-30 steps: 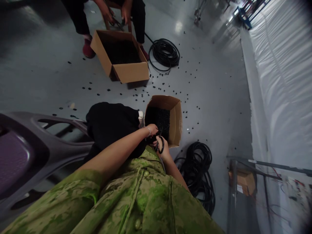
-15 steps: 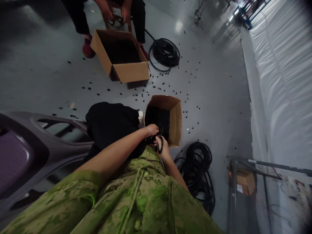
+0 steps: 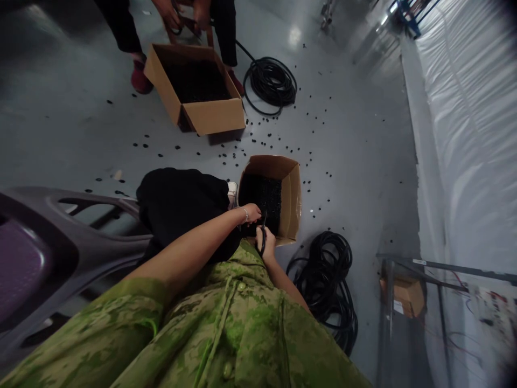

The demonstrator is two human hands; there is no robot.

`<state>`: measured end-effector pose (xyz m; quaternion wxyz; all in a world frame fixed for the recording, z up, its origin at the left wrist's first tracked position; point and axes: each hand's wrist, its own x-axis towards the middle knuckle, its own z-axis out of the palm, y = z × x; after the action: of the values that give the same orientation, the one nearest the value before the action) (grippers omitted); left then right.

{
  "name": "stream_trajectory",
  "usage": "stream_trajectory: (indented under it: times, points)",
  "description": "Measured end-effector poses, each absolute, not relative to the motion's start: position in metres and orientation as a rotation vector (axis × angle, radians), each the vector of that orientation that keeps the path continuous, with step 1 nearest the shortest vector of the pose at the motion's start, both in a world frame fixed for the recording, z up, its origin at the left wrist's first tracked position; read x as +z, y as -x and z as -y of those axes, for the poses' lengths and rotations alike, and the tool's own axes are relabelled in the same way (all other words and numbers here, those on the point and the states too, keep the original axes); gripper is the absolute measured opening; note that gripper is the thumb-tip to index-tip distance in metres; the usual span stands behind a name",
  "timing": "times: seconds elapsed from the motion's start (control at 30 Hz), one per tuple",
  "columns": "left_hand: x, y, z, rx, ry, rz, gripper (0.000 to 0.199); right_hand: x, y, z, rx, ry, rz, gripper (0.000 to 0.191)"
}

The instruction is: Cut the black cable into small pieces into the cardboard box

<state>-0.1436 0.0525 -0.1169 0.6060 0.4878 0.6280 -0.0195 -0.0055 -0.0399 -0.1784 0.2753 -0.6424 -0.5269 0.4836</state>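
Note:
A cardboard box (image 3: 291, 202) holding many small black pieces stands on the floor in front of me. Over its near left part, my left hand (image 3: 252, 213), with a bracelet at the wrist, is closed; what its fingers pinch is too small and dark to make out. My right hand (image 3: 266, 243) is wrapped round the black handles of a pair of scissors (image 3: 264, 233) at the box's near edge. The scissors point away from me, toward the inside of the box, close to my left fingertips.
Across from me a person's hands (image 3: 202, 13) work above a larger cardboard box (image 3: 214, 116). Coils of black tubing (image 3: 271, 83) lie beside it and at my right (image 3: 329, 269). Small black pieces dot the floor. A grey and purple chair (image 3: 76, 215) stands left.
The scissors have turned to look narrower, their handles closer together. My two hands have shifted slightly. The view has moved a little, and the other person's hands have changed position.

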Motion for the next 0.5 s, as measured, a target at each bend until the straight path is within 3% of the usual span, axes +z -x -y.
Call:
stream_trajectory:
  times: [0.5]
  points:
    - [-0.1173,0.1432,-0.0514,0.082,-0.945,-1.586,0.026,-0.1882,0.0086,0.0354,1.273,1.785,1.429,0.035]
